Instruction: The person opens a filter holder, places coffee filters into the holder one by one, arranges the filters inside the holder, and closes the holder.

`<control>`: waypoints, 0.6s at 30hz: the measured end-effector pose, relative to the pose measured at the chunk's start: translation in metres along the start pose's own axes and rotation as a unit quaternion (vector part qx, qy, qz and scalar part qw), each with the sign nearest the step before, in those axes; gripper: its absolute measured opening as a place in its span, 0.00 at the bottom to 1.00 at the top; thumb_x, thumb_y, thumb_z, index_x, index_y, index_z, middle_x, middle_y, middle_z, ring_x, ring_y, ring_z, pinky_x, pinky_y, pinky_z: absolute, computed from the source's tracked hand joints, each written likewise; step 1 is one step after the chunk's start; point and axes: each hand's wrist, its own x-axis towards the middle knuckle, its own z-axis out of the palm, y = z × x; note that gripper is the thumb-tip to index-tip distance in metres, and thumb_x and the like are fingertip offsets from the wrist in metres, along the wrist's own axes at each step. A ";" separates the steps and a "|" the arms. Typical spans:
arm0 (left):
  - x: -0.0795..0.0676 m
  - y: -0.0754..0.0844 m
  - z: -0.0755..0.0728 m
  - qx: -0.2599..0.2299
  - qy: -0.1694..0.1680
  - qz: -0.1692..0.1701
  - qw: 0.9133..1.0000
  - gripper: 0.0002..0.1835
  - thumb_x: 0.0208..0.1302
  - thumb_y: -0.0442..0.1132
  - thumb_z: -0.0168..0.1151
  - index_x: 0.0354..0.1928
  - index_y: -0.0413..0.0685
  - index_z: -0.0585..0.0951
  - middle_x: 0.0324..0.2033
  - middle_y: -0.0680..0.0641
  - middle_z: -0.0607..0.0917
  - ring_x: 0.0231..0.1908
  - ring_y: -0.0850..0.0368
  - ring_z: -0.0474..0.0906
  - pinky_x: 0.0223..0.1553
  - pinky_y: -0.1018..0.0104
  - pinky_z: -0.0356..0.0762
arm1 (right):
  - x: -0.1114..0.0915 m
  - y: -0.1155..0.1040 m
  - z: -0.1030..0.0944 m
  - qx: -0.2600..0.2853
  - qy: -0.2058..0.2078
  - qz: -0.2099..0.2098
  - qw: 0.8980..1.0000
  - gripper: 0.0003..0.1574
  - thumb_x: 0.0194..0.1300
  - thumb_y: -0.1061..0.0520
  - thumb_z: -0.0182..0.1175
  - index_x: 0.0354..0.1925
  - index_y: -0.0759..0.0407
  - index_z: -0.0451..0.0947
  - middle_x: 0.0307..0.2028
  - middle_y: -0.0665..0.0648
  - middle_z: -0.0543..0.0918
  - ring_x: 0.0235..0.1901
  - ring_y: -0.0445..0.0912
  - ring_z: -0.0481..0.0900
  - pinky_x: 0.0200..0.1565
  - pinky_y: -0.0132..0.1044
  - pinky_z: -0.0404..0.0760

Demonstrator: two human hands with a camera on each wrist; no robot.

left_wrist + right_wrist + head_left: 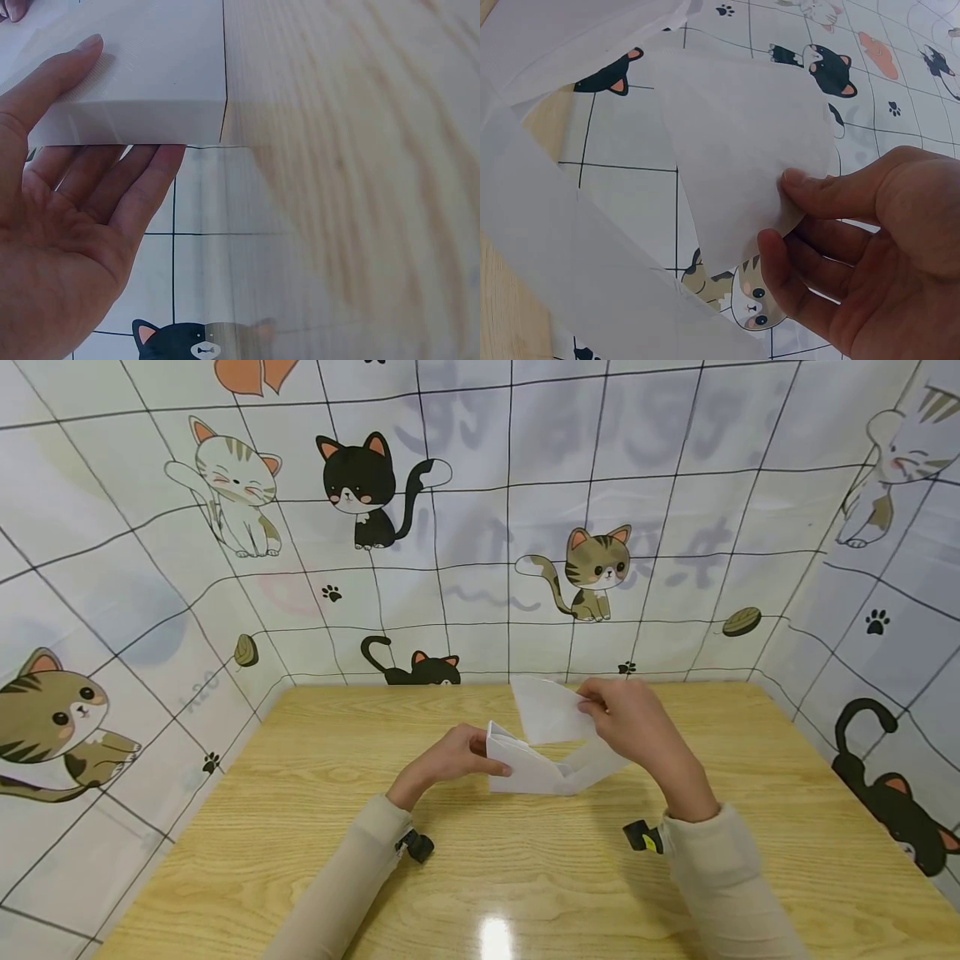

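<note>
A white box-like paper thing [525, 770] with a flat, thick end is held just above the table in the head view. My left hand [457, 753] grips its left end; in the left wrist view the thumb [79, 64] lies on its broad face and the fingers are under the edge. Thin white paper [600, 764] spreads from its right side. My right hand [633, 718] pinches the edge of a raised white sheet [742, 150] between thumb and fingertips. Whether that sheet is joined to the box-like thing, I cannot tell.
The wooden table [495, 877] has a light grain and ends at a cloth wall [480, 593] printed with cats and grid lines. Similar cloth stands at left and right. A black wrist camera [416, 845] sits on the left cuff, another [643, 837] on the right.
</note>
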 end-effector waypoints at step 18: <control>0.000 0.002 0.000 0.001 0.002 -0.002 1.000 0.17 0.61 0.41 0.76 0.51 0.46 0.88 0.44 0.45 0.92 0.41 0.60 0.88 0.43 0.66 0.81 | 0.004 -0.005 0.013 0.019 0.009 -0.029 0.999 0.03 0.69 0.65 0.66 0.38 0.61 0.87 0.31 0.58 0.89 0.22 0.42 0.71 0.28 0.36 0.69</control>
